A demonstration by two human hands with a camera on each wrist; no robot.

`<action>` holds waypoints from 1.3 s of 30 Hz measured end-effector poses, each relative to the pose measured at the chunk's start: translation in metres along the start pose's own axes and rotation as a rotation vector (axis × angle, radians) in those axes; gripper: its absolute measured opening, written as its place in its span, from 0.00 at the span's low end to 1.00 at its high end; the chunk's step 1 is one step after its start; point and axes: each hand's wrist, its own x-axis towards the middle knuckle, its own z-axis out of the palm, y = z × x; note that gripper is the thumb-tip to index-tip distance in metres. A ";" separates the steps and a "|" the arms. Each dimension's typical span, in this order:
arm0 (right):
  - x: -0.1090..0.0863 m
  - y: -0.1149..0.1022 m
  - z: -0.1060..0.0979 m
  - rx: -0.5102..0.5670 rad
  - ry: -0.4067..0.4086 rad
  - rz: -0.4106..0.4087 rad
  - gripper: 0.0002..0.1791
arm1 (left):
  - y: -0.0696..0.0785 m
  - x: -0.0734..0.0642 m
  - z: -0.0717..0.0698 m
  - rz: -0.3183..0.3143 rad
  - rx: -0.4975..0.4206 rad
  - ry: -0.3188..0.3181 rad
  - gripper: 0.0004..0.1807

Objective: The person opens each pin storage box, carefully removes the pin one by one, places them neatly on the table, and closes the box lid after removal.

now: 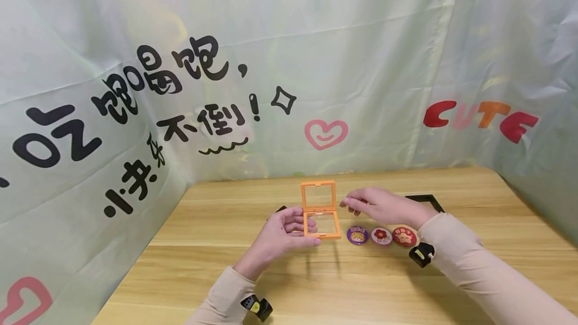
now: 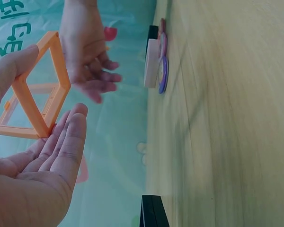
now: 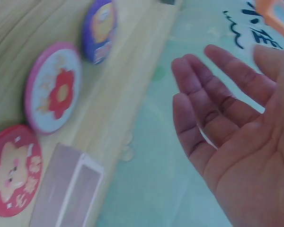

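An orange hinged display frame (image 1: 319,209) with clear film panes is unfolded, one half upright and the other lying toward me. My left hand (image 1: 282,232) holds it above the table by the lower half, thumb on the near edge and fingers beneath, as the left wrist view confirms. To its right hovers my right hand (image 1: 384,205), fingers loosely bent and holding nothing, the fingertips apart from the frame. Below that hand, three round badges lie in a row: a purple one with a bear (image 1: 357,235), a flower one (image 1: 381,236) and a red star one (image 1: 405,236).
Behind the right wrist lies a black frame (image 1: 424,197), partly hidden by the arm. A pale box (image 3: 68,189) stands beside the badges. Another black object (image 2: 153,210) sits on the wooden table (image 1: 217,260) behind the left hand. Printed fabric (image 1: 375,74) encloses the far side.
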 end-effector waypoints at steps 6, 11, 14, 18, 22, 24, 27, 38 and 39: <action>0.001 -0.009 -0.004 0.099 0.016 -0.025 0.26 | 0.000 0.000 0.001 0.000 -0.002 -0.016 0.40; 0.004 -0.017 -0.004 0.217 -0.008 0.005 0.31 | 0.000 0.000 0.002 -0.004 0.016 -0.022 0.42; 0.006 -0.022 -0.004 0.254 -0.022 0.008 0.34 | 0.001 0.000 0.002 0.000 0.029 -0.038 0.42; 0.007 -0.026 -0.004 0.282 -0.042 0.001 0.35 | 0.001 0.000 0.003 0.002 0.033 -0.052 0.40; 0.007 -0.029 -0.002 0.305 -0.047 0.016 0.34 | 0.001 -0.002 0.003 -0.008 0.033 -0.040 0.41; 0.007 -0.030 0.000 0.308 -0.047 0.023 0.34 | 0.000 -0.003 0.002 -0.013 0.037 -0.033 0.42; 0.005 -0.032 0.001 0.307 -0.047 0.015 0.33 | 0.000 -0.003 0.002 -0.017 0.043 -0.030 0.41; 0.004 -0.029 0.005 0.259 -0.027 -0.049 0.26 | 0.000 -0.001 0.000 0.007 0.044 -0.040 0.36; 0.003 -0.029 0.005 0.254 -0.024 -0.058 0.25 | 0.000 0.000 0.000 0.007 0.041 -0.040 0.37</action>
